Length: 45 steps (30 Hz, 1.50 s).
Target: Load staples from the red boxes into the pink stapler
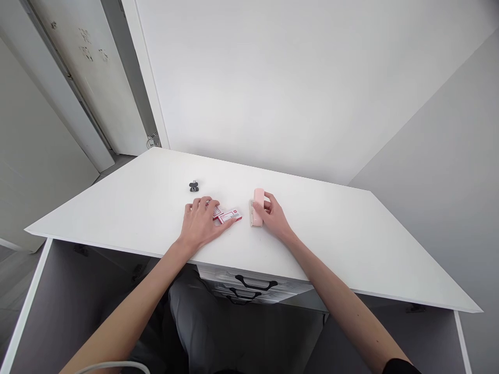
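A pink stapler lies on the white desktop, its long side running away from me. My right hand is closed around its right side, with the thumb across the top. To its left are small red-and-white boxes, overlapping and looking like staple boxes. My left hand lies over them with fingers apart, the thumb touching the nearer box and the fingertips over the farther one, which is partly hidden. Behind that hand sits a small dark grey staple remover, apart from both hands.
The white desk meets a white wall along its back edge. Below the front edge are drawers with black handles. Open leg space lies on both sides of them. A doorway is at the far left.
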Each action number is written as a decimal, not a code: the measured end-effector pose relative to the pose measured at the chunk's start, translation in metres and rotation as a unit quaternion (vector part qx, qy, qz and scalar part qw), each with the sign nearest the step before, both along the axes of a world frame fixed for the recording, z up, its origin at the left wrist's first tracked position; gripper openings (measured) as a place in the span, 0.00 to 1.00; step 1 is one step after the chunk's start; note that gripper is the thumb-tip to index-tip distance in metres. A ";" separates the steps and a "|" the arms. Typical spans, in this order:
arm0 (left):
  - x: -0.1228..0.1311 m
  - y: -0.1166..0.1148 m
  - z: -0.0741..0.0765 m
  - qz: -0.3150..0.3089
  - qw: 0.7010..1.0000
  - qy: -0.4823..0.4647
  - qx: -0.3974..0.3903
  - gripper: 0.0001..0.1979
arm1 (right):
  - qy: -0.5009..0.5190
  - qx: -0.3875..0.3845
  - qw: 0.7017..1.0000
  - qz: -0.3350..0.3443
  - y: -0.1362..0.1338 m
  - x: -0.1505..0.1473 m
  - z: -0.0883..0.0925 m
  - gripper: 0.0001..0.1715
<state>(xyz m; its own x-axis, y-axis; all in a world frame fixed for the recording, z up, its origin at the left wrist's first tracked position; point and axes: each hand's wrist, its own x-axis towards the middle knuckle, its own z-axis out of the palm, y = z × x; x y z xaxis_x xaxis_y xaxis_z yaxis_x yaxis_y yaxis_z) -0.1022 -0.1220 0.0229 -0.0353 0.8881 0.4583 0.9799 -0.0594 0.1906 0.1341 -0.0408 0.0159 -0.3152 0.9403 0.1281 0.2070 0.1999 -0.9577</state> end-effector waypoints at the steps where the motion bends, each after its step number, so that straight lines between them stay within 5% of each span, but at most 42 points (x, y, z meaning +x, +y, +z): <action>1: 0.000 0.000 0.000 -0.002 1.000 0.001 0.002 0.32 | 0.001 0.002 1.000 0.008 0.000 0.000 0.000 0.40; 12: 0.002 -0.002 0.004 -0.020 1.000 -0.009 -0.011 0.29 | -0.006 -0.019 0.994 0.108 -0.008 0.001 0.008 0.37; 20: -0.003 -0.004 0.005 -0.136 0.990 -0.007 -0.046 0.23 | 0.015 -0.025 0.992 0.126 -0.006 -0.001 0.004 0.36; 26: -0.004 -0.007 0.006 -0.202 0.977 -0.007 -0.069 0.33 | 0.015 -0.021 0.993 0.117 -0.004 0.000 0.001 0.34; 45: -0.008 -0.005 0.002 -0.147 0.988 -0.041 -0.038 0.40 | 0.014 -0.014 0.992 0.124 -0.006 0.001 0.001 0.34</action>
